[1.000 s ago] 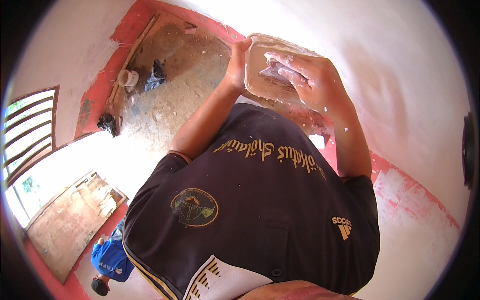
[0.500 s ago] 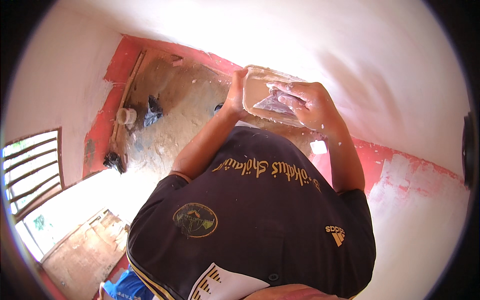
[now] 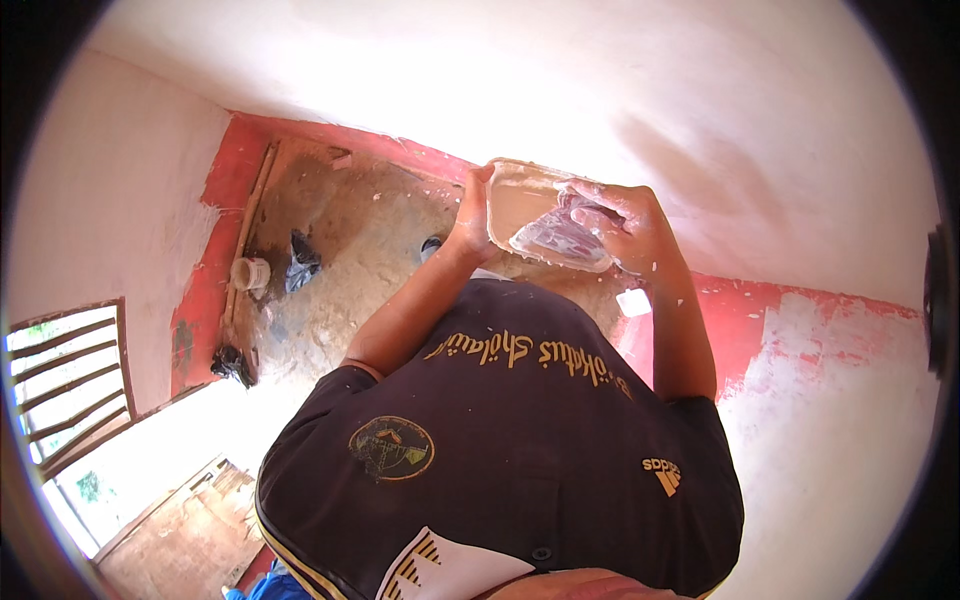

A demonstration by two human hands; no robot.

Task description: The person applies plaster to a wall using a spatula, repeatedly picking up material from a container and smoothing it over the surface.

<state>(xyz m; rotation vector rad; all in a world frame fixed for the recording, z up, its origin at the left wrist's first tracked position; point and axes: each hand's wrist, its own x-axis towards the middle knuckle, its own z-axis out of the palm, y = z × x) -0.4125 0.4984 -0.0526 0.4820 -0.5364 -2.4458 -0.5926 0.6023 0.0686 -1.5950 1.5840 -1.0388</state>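
Against the dark shirt's upper edge, my left hand (image 3: 472,215) is closed on the near-left end of a rectangular plastic container (image 3: 519,189) coated with pale, wet paste. My right hand (image 3: 625,225) is closed on a flat scraper (image 3: 552,233), fingers smeared with the paste, its blade lying in the container. The scraper's handle is mostly hidden by my fingers.
Around me are white walls (image 3: 810,150) with red lower bands (image 3: 208,290), a dirty floor (image 3: 350,270), a bucket (image 3: 250,273), dark plastic bags (image 3: 302,260), a barred window (image 3: 65,385) and a board (image 3: 170,530). A person in blue (image 3: 268,585) shows at the bottom edge.
The container and both hands appear lower in the picture, as does the surrounding room. More of the scraper's blade shows in the container. The person in blue is now mostly out of view.
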